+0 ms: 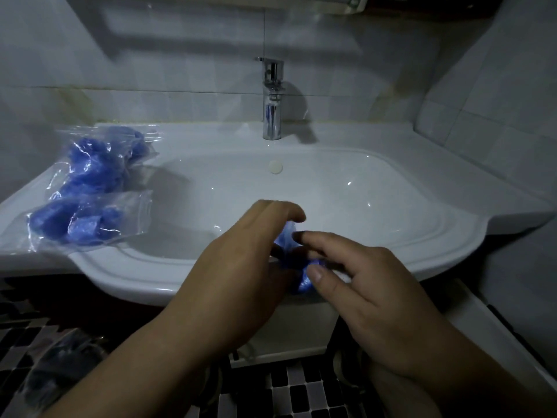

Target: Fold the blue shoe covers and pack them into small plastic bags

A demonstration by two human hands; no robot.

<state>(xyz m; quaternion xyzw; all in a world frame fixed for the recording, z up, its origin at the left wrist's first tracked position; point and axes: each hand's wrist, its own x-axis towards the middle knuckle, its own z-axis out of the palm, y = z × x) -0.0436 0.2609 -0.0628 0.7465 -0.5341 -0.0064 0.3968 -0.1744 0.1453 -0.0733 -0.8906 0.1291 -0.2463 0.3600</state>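
A crumpled blue shoe cover [304,277] sits between both hands over the front rim of the white sink [452,236]. My left hand [241,263] curls around its left part, and most of the cover is hidden behind that hand. My right hand [361,285] pinches the cover's right end between thumb and fingers. On the sink's left ledge lie clear plastic bags holding blue shoe covers: one at the back [102,164], one nearer the front [81,221].
A chrome faucet [272,101] stands at the back of the basin, with tiled walls behind and to the right. Below the sink there is a black-and-white mosaic floor [304,390], and a dark bag [63,366] lies at the lower left.
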